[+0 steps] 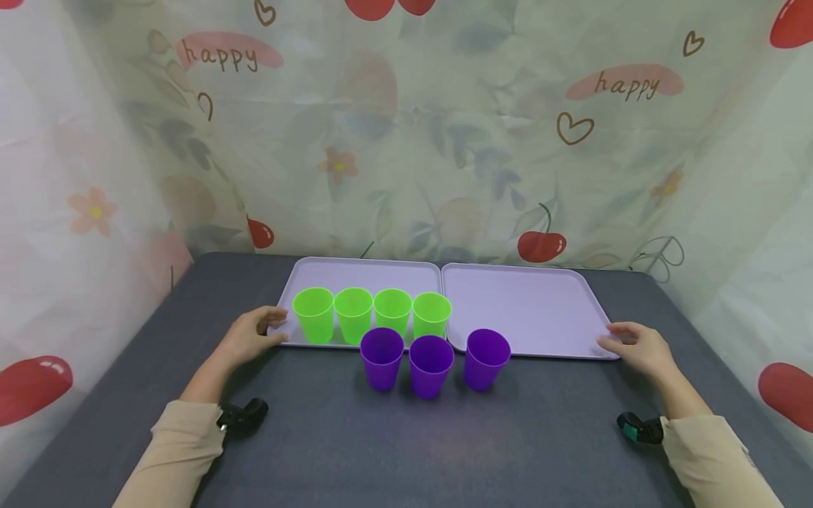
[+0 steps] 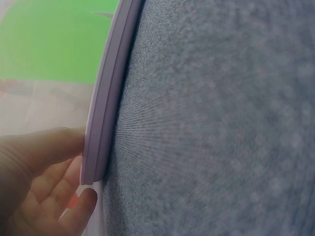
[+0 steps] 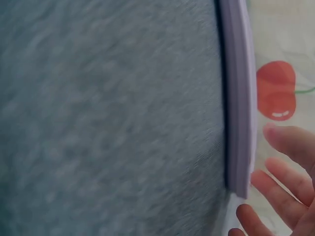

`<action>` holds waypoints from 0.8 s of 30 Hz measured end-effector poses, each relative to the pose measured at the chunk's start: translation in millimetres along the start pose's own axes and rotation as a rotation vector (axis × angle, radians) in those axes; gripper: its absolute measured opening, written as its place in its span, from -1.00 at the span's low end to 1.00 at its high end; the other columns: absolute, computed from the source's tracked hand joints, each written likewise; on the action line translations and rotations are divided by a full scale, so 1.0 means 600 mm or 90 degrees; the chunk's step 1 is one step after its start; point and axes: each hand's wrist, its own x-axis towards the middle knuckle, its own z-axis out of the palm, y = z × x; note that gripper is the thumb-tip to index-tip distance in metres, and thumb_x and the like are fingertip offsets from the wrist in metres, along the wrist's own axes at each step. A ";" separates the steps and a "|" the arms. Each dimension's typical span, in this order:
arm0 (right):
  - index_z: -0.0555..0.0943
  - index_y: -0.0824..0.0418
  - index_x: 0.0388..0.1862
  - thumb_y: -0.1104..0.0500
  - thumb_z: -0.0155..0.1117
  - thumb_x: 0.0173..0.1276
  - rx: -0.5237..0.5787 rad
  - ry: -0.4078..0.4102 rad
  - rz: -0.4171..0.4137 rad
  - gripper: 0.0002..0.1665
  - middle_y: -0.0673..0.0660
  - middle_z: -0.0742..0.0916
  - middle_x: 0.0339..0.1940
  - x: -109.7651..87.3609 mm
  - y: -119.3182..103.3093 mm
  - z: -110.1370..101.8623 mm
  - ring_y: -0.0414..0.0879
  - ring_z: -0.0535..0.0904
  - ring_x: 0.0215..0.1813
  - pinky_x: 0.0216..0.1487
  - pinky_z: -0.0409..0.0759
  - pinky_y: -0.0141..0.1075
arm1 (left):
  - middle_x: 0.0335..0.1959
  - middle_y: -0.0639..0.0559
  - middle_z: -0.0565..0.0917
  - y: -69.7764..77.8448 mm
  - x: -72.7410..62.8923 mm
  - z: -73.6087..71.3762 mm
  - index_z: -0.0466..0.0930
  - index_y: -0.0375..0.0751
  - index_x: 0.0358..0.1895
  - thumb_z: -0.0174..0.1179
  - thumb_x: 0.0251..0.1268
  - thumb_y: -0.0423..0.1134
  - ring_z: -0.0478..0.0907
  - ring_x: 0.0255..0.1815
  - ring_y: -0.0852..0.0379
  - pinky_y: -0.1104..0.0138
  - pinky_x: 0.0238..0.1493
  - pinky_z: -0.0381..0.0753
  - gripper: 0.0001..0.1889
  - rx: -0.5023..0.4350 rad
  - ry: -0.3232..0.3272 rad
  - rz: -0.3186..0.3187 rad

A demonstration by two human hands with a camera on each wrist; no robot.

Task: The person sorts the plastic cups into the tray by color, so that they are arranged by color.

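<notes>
Two pale lilac trays lie side by side in the head view, a left tray [image 1: 368, 267] and a right tray [image 1: 527, 310]. My left hand [image 1: 250, 333] is at the left tray's near left corner. In the left wrist view its thumb [image 2: 54, 142] touches the rim and its fingers lie around the corner, loosely spread. My right hand [image 1: 641, 348] rests by the right tray's near right corner, thumb over the rim, fingers relaxed. Several green cups [image 1: 353, 314] stand in a row on the left tray. Three purple cups [image 1: 431, 367] stand in front of the trays.
A dark grey cloth [image 1: 444, 451] covers the table under everything. Behind and at both sides hangs a printed curtain [image 1: 413, 141], with a loose tie [image 1: 663, 257] at the right rear. Each wrist wears a black strap device.
</notes>
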 end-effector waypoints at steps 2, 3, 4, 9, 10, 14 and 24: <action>0.45 0.48 0.11 -0.03 0.20 0.30 -0.008 0.004 0.002 -0.36 0.51 0.55 0.10 -0.001 0.006 0.001 0.35 0.50 0.08 -0.21 0.53 -0.25 | 0.09 -0.41 0.54 0.000 0.000 0.000 0.42 -0.44 0.14 0.22 0.18 -0.34 0.47 0.14 -0.31 -0.09 0.18 0.42 -0.55 -0.002 0.002 0.003; 0.46 0.48 0.10 -0.02 0.22 0.29 -0.010 0.007 0.001 -0.37 0.50 0.56 0.08 0.000 0.008 0.002 0.34 0.51 0.07 -0.24 0.50 -0.29 | 0.09 -0.41 0.54 0.000 0.000 0.000 0.42 -0.45 0.13 0.22 0.18 -0.34 0.47 0.14 -0.31 -0.09 0.18 0.42 -0.55 -0.002 0.002 0.004; 0.46 0.48 0.09 -0.01 0.23 0.28 -0.011 0.008 0.000 -0.38 0.50 0.57 0.07 0.000 0.010 0.004 0.34 0.52 0.06 -0.25 0.49 -0.31 | 0.08 -0.41 0.55 0.000 0.000 0.000 0.42 -0.45 0.13 0.22 0.18 -0.34 0.48 0.13 -0.31 -0.09 0.18 0.42 -0.55 -0.002 0.004 0.007; 0.49 0.46 0.05 0.00 0.31 0.21 -0.025 0.018 -0.005 -0.38 0.47 0.59 0.05 0.003 0.011 0.012 0.34 0.52 0.03 -0.18 0.51 -0.14 | 0.09 -0.41 0.54 0.001 -0.006 -0.001 0.42 -0.45 0.13 0.20 0.20 -0.34 0.48 0.13 -0.31 -0.09 0.16 0.43 -0.56 0.006 0.018 0.019; 0.50 0.46 0.05 0.00 0.32 0.20 -0.028 0.019 -0.007 -0.38 0.47 0.60 0.05 0.003 0.011 0.013 0.34 0.52 0.03 -0.16 0.50 -0.10 | 0.08 -0.41 0.54 0.002 -0.008 -0.003 0.43 -0.44 0.13 0.20 0.20 -0.34 0.48 0.12 -0.31 -0.09 0.16 0.44 -0.57 0.009 0.027 0.020; 0.50 0.47 0.04 0.00 0.33 0.19 -0.032 0.021 -0.011 -0.38 0.48 0.59 0.05 0.003 0.010 0.015 0.35 0.51 0.02 -0.10 0.50 0.02 | 0.09 -0.39 0.54 0.024 -0.020 -0.017 0.43 -0.38 0.14 0.14 0.27 -0.31 0.49 0.10 -0.30 -0.08 0.11 0.47 -0.61 0.012 0.077 0.011; 0.48 0.49 0.06 -0.02 0.32 0.20 -0.027 0.011 -0.002 -0.34 0.50 0.57 0.07 0.003 0.010 0.013 0.37 0.48 0.04 -0.04 0.47 0.11 | -0.03 -0.20 0.64 0.147 -0.054 -0.028 0.53 -0.29 0.04 0.11 0.29 -0.32 0.58 -0.11 -0.05 0.21 -0.09 0.58 -0.72 -0.046 0.169 0.131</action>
